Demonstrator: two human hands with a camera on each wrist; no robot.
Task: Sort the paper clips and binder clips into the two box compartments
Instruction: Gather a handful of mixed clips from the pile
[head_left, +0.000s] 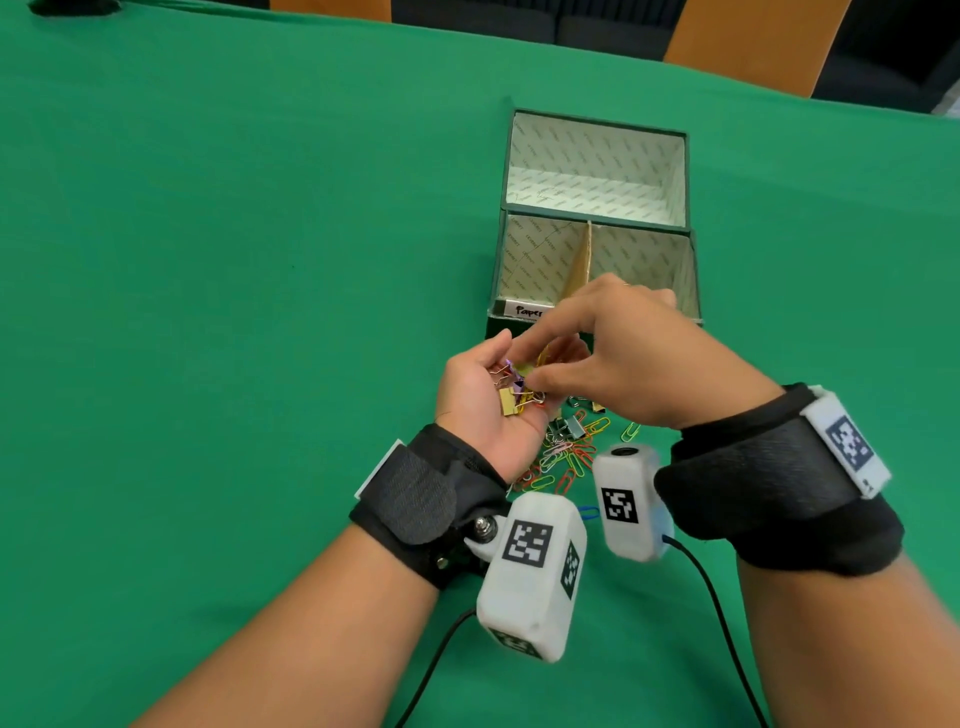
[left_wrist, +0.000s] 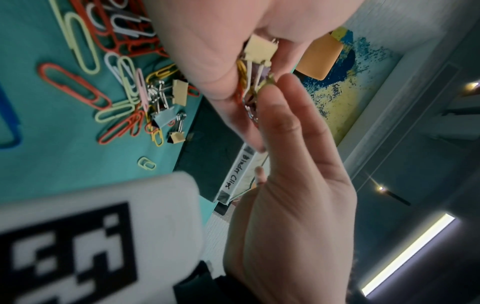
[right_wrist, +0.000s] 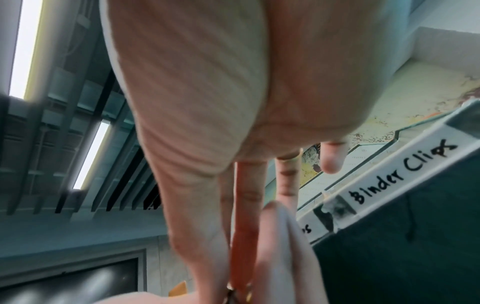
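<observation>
Just in front of the box (head_left: 592, 218), in the head view, the left hand (head_left: 483, 400) is held palm up and cupped round a small heap of binder clips (head_left: 511, 400), while the right hand (head_left: 623, 364) reaches over it, thumb and forefinger closing on something in that heap. On the green tablecloth (head_left: 208, 312), nearer the person than the box, a loose pile of paper clips (head_left: 563, 457) lies mixed with a few more binder clips. Both front compartments appear bare as far as they are visible; the left one carries a label beginning "Paper". In the left wrist view, a cream binder clip (left_wrist: 261, 49) is seen resting in the cupped left palm, with wire handles and a yellow paper clip tangled beside it, and the right fingertips (left_wrist: 283, 82) are pinched on the metal ends; the label reading "Binder Clips" (left_wrist: 239, 174) is seen on the box's front edge. In the right wrist view, the same label (right_wrist: 400, 174) is close by, but what is pinched is hidden by the fingers. The step would be done best if one piece were worked free slowly, the handles being untangled before lifting, so that a paper clip is not dragged along into the wrong compartment.
</observation>
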